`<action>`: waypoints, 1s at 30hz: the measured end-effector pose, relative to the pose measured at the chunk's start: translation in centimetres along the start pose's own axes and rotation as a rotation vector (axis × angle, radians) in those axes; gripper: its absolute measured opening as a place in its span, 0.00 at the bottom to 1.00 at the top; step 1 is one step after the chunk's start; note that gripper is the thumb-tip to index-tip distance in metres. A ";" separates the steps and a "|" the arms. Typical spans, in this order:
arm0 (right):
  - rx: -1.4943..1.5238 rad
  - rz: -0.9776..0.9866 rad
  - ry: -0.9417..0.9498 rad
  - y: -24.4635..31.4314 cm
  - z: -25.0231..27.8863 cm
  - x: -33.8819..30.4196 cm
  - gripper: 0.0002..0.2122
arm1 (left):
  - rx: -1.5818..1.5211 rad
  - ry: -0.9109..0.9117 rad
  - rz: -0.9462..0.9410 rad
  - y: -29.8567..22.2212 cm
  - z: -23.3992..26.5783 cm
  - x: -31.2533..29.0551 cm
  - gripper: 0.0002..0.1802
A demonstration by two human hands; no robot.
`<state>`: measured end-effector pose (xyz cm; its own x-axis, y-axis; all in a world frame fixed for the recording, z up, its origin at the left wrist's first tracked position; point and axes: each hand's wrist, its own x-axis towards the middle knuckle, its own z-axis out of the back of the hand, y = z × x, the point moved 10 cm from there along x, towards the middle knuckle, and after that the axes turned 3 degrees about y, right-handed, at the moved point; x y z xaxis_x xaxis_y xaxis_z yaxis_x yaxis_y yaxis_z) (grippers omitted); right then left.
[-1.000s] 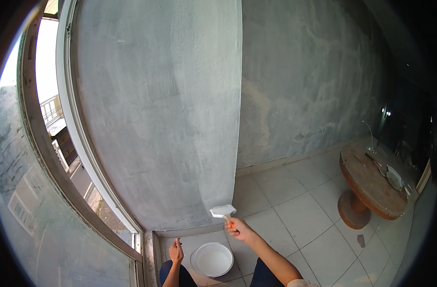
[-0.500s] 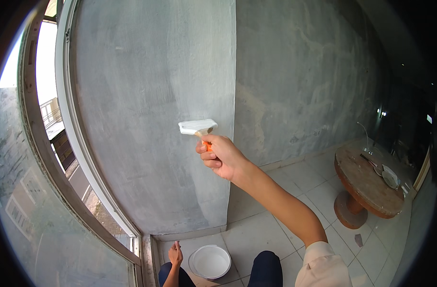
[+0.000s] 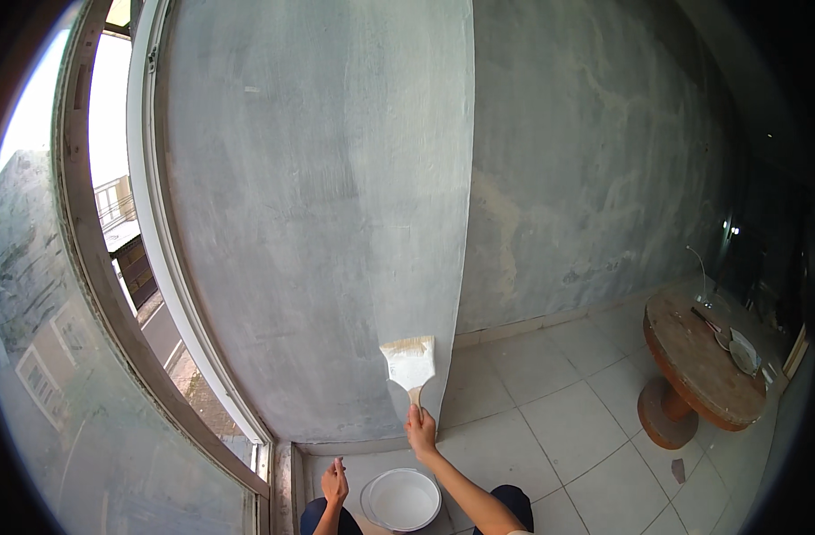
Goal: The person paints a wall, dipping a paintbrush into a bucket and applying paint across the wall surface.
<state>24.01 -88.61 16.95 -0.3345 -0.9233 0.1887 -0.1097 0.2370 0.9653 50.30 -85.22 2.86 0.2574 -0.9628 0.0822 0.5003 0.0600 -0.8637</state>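
My right hand (image 3: 420, 431) is closed around the handle of a wide, flat paintbrush (image 3: 411, 367). White paint coats the brush's lower body, and its pale bristles point up, against the lower part of the grey wall (image 3: 318, 232) near the corner edge. Over my left knee, my left hand (image 3: 335, 483) is held up with its fingers pressed together; whether anything small is between them cannot be made out. Between my knees on the floor stands a white bucket (image 3: 368, 499) with a pale interior.
At the left is a window frame (image 3: 148, 178) with a glass pane (image 3: 33, 348) swung beside it. A round brown table (image 3: 693, 357) on a pedestal stands at the right, bearing a bowl (image 3: 744, 355) and small tools. Light tiles (image 3: 514, 446) cover the floor.
My right hand has brought the brush down the wall, nearer to the floor, and the bristles now point upward. The view has shifted slightly; my left hand stays over the knee.
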 end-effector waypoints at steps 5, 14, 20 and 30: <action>0.000 -0.476 -0.032 -12.3 3.1 -6.7 0.12 | 0.001 0.031 0.060 0.8 0.5 -0.3 0.28; 0.644 -0.893 0.471 9.6 -8.9 0.9 0.03 | 0.073 0.020 -0.015 1.4 0.3 0.3 0.29; 0.695 -0.564 0.568 32.3 -15.2 3.7 0.02 | 0.104 0.057 0.009 0.4 0.6 -0.1 0.29; 0.547 -0.136 0.689 39.1 -16.2 -0.1 0.03 | 0.108 0.033 0.017 0.4 1.3 -0.4 0.29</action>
<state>34.89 -84.15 57.61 0.3323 -0.8887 0.3158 -0.5980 0.0604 0.7992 51.52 -84.43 3.10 0.2398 -0.9695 0.0504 0.5827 0.1022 -0.8062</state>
